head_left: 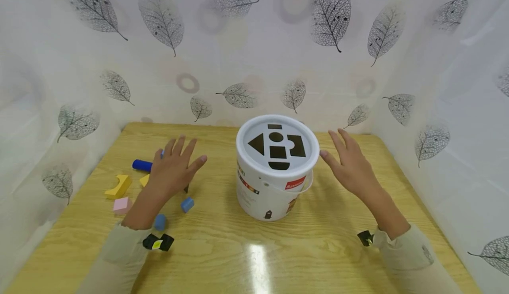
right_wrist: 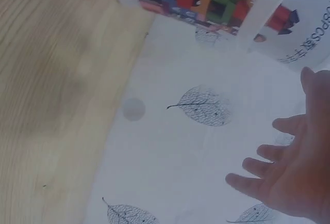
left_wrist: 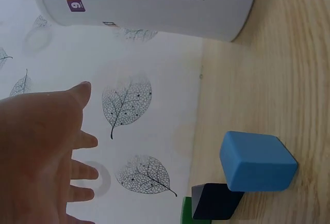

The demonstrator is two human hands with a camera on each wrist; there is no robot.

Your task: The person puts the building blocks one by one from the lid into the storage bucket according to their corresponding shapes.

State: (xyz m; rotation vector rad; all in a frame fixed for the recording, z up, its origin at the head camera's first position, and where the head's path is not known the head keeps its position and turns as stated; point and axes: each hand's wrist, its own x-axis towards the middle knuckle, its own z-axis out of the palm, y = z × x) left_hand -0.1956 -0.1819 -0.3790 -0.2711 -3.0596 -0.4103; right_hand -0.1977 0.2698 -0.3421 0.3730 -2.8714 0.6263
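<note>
White bucket point(head_left: 274, 183) with shape-cutout lid point(head_left: 277, 145) stands upright mid-tabletop point(head_left: 254, 250), toward the far edge. Right hand point(head_left: 351, 163) hovers just beside its right side, fingers spread, holding nothing. Left hand point(head_left: 172, 170) flat and released too, over the loose blocks left of the bucket: blue cylinder point(head_left: 142, 165), yellow arch point(head_left: 118, 186), pink cube point(head_left: 121, 205), blue block point(head_left: 187, 204) nearest the bucket. Left wrist view: dark block point(left_wrist: 215, 201) touching the blue one

Setting: staged tabletop recording booth | Evidence: wooden table point(head_left: 254, 250) enclosed on three sides by leaf-print sheets point(head_left: 238, 42); toy blocks point(head_left: 119, 187) and shape-sorter bucket point(head_left: 274, 188) present
</note>
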